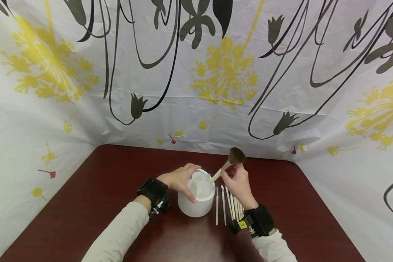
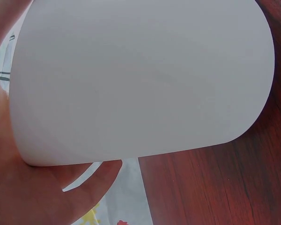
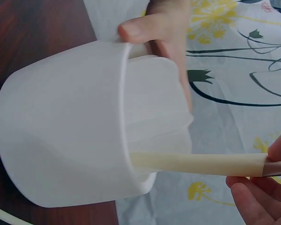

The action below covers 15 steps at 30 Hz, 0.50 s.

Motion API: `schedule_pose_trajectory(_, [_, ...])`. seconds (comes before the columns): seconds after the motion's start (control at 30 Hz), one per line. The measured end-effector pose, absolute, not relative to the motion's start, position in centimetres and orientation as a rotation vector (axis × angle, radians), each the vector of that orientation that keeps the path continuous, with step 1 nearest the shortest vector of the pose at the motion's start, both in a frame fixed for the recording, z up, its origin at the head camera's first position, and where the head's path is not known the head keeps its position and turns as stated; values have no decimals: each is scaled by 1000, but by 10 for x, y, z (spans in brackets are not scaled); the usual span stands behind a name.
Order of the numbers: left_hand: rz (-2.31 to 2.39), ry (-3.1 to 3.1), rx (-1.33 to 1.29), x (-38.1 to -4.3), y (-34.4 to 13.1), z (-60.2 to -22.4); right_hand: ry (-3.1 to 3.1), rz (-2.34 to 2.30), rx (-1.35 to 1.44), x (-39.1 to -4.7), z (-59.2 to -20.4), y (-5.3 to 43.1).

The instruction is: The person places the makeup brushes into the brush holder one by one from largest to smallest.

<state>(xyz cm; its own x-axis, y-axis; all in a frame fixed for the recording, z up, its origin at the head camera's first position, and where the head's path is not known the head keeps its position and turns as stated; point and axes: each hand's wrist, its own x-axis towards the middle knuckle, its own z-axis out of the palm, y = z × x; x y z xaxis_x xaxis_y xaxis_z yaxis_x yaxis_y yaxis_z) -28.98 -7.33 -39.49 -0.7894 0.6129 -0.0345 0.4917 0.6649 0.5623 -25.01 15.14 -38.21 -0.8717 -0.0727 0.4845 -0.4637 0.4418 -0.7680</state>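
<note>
A white round brush holder with inner compartments stands on the table. My left hand grips its rim from the left, thumb on the near side and fingers round the back. In the left wrist view the holder's smooth wall fills most of the picture. My right hand pinches a large makeup brush, brown bristles upward, near where the pale handle meets the ferrule. In the right wrist view the handle reaches down inside the holder's rim; its lower end is hidden.
Several slim pale-handled brushes lie side by side right of the holder, partly covered by my right hand and wrist. The dark red wooden table ends at a patterned white cloth behind and at both sides.
</note>
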Motion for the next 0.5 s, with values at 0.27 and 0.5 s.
schedule_pose_trajectory(0.27, [821, 2645, 896, -289, -72, -395, -2329, 1347, 438, -254, -393, 150])
schedule_pose_trajectory(0.5, [810, 2656, 913, -289, -72, -394, -2386, 1318, 416, -256, -403, 149])
